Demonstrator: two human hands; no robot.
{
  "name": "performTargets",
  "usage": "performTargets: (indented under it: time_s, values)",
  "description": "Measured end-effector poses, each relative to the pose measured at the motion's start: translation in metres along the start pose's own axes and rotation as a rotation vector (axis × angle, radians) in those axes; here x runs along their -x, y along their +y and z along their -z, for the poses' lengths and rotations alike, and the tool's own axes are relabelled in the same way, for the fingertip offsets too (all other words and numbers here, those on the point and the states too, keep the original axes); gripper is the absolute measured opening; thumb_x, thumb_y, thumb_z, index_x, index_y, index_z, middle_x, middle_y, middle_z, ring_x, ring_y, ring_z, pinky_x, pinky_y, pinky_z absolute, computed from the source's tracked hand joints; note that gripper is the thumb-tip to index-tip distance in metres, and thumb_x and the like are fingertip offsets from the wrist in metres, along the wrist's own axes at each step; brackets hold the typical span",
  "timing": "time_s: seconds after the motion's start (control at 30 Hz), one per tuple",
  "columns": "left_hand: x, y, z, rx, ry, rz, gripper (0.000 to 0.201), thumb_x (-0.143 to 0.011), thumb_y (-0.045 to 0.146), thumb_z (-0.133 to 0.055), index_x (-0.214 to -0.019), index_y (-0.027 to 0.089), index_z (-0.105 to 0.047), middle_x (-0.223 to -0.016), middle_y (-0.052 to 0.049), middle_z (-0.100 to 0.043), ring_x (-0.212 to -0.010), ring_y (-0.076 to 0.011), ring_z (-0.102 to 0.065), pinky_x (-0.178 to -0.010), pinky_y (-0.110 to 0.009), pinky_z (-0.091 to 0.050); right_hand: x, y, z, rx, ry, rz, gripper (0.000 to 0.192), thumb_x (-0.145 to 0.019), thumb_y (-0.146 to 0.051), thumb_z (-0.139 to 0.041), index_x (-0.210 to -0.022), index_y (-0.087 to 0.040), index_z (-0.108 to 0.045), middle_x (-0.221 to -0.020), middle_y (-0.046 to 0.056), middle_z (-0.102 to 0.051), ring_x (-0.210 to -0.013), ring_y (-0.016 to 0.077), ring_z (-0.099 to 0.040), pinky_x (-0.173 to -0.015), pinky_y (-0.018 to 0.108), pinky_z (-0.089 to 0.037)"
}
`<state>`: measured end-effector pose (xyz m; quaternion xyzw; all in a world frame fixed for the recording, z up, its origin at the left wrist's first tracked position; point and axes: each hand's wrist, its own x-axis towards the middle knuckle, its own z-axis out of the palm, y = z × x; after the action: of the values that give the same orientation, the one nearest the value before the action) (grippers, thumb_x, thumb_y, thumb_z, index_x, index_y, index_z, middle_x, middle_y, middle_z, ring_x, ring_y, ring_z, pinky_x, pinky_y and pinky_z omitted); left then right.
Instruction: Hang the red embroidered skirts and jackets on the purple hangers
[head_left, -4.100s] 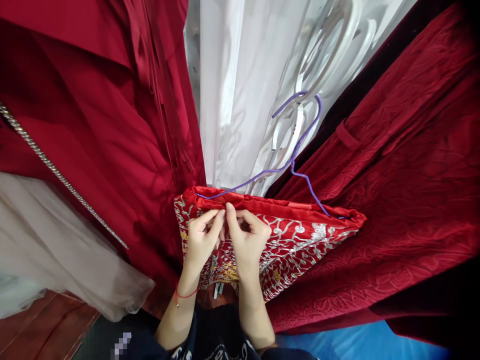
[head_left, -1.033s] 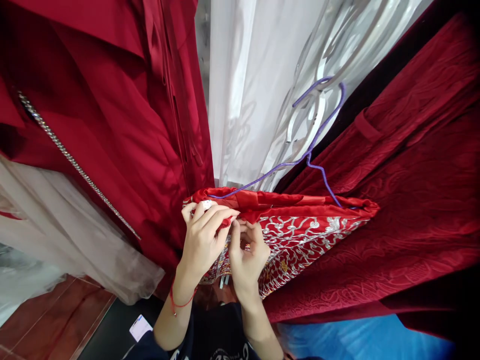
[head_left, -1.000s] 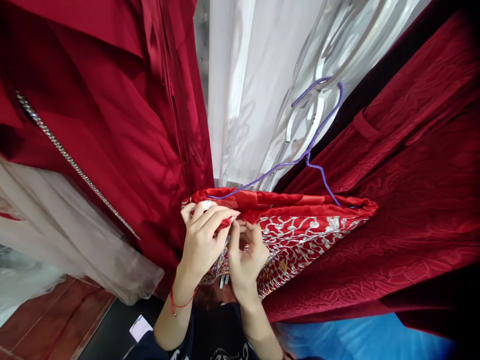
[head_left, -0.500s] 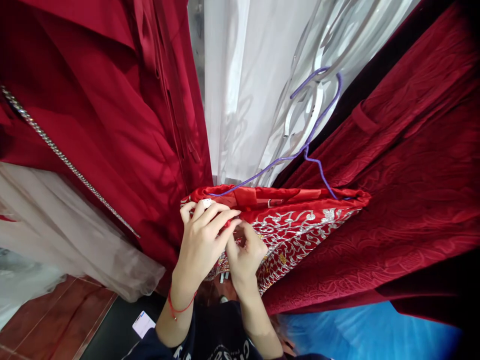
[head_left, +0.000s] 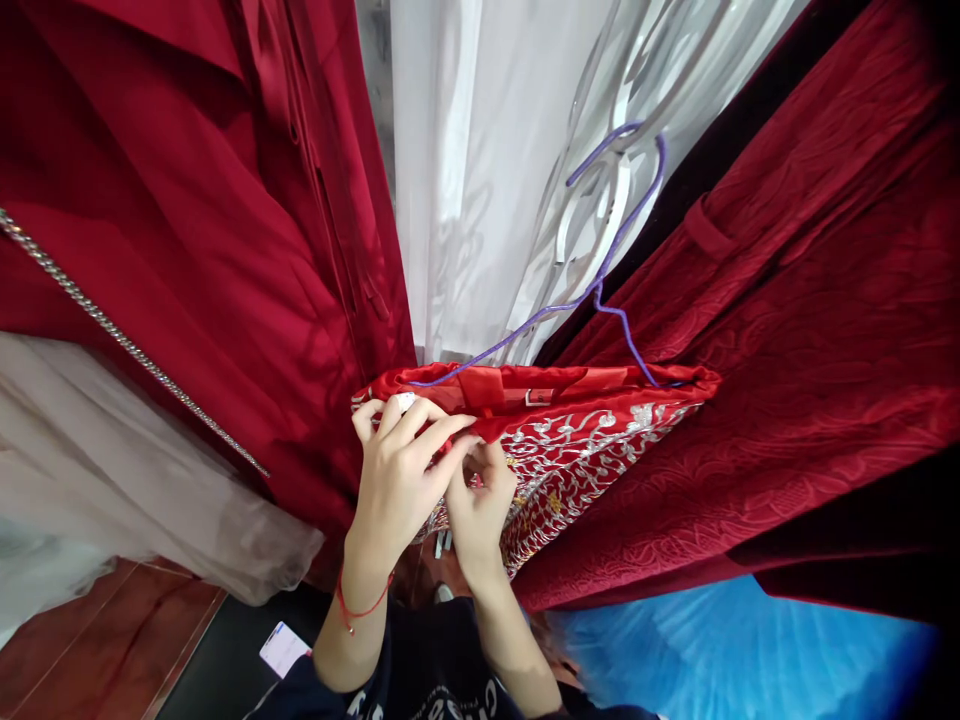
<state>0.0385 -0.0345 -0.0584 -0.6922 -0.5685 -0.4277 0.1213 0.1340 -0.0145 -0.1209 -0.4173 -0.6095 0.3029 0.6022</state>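
A: Near us, left hand pinches the embroidered red garment at its top edge; right hand is curled under, fingers closed on the fabric.

B: Best keep that edge taut, just below the far purple hanger.

A single head-worn camera looks forward and down, close over the hanging embroidered garment.

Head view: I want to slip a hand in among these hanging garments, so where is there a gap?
The only gap lies between the red satin gown and the red velvet gown, above the purple hanger. Lower down it is crowded: left hand and right hand pinch the embroidered garment.
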Motion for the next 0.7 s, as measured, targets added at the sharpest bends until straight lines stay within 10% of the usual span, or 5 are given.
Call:
performTargets:
  time_s: [0.57,0.7]
  values:
    - [-0.017,0.0,-0.013,-0.003,0.212,-0.079,0.019,-0.093,0.018,-0.062,-0.102,0.029,-0.075,-0.081,0.001,-0.073,-0.082,-0.0194,-0.059,-0.088,-0.043,-0.032,-0.008,0.0,-0.008,-0.29,-0.078,-0.146,0.023,-0.093,-0.035,-0.055,-0.083,-0.017,-0.064,-0.051,-0.008,-0.044,-0.045,0.0072,-0.037,-0.046,0.02,-0.029]
    - [-0.032,0.002,-0.012,0.027,-0.009,-0.116,0.02,-0.096,0.021,-0.058,-0.101,0.029,-0.076,-0.089,0.001,-0.075,-0.089,-0.02,-0.06,-0.09,-0.042,-0.034,-0.005,0.011,-0.007,-0.254,-0.051,-0.119,0.021,-0.091,-0.033,-0.056,-0.08,-0.016,-0.062,-0.053,-0.008,-0.042,-0.048,0.007,-0.035,-0.047,0.02,-0.028]
